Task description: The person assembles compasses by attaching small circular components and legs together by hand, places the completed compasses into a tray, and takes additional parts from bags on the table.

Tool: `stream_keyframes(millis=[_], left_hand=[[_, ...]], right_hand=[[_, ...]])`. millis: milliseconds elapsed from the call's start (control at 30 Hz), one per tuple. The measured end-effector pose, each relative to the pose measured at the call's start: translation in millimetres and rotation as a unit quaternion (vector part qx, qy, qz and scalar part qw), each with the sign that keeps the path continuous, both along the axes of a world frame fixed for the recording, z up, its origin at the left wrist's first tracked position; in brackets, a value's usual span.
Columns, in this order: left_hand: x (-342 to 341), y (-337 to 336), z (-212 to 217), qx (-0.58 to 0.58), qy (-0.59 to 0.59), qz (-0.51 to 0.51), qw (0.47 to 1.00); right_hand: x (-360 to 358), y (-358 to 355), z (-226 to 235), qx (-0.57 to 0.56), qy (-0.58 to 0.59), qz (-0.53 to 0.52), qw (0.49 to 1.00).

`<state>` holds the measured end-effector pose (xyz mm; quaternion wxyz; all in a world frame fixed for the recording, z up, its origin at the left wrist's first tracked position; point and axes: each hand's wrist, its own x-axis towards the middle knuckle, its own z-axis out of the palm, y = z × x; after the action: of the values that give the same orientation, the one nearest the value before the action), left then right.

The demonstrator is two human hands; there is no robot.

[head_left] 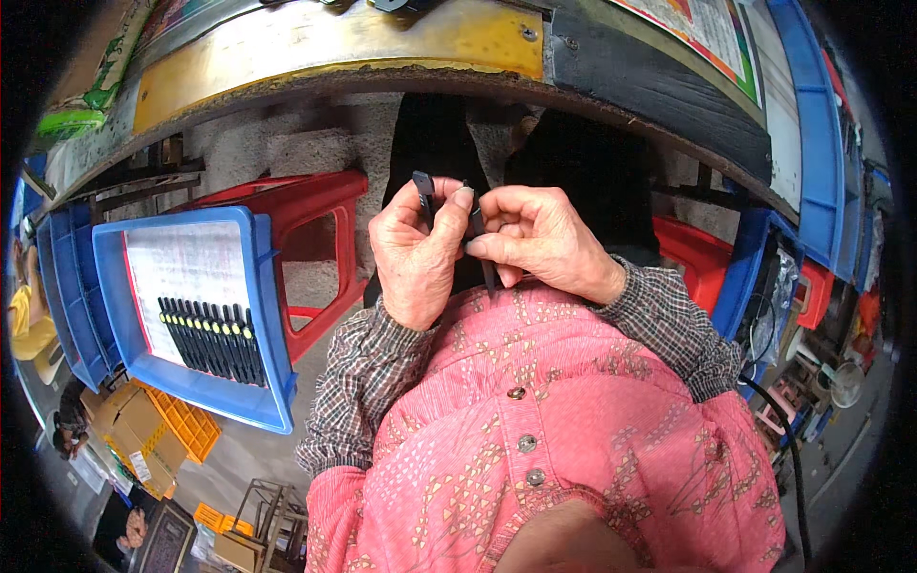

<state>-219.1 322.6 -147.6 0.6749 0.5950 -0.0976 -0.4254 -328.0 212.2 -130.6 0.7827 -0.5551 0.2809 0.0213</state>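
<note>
My left hand and my right hand meet over my lap, just below the table edge. Pinched in both sets of fingers is a slender black piece, its narrow tip pointing down toward my pink clothing. A black part with a rounded end sticks up by my left forefinger. Whether the two are joined is hidden by the fingers. To the left, a row of several slim black pieces with yellow-green dots lies side by side in a blue tray, over a pale printed sheet.
The worn wooden table edge curves across the front, with a brass-coloured strip on it. A red stool stands beside the tray. Blue crates line the right. Behind at lower left are a cardboard box, an orange crate and another person's hand.
</note>
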Motion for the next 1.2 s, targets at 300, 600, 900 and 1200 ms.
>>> stream_keyframes(millis=[300, 600, 900, 1200], left_hand=[[2, 1, -3, 0.025, 0.011, -0.011, 1.000], [5, 12, 1, -0.001, 0.051, -0.016, 0.999], [-4, 34, 1, -0.040, 0.066, -0.027, 0.997], [-7, 36, 7, -0.025, -0.013, -0.007, 1.000]], right_hand=[[1, 1, -5, -0.022, -0.005, 0.001, 1.000], [1, 0, -4, 0.006, -0.001, -0.025, 1.000], [0, -1, -3, 0.027, -0.005, -0.027, 0.999], [2, 1, 3, 0.031, -0.038, -0.017, 0.999]])
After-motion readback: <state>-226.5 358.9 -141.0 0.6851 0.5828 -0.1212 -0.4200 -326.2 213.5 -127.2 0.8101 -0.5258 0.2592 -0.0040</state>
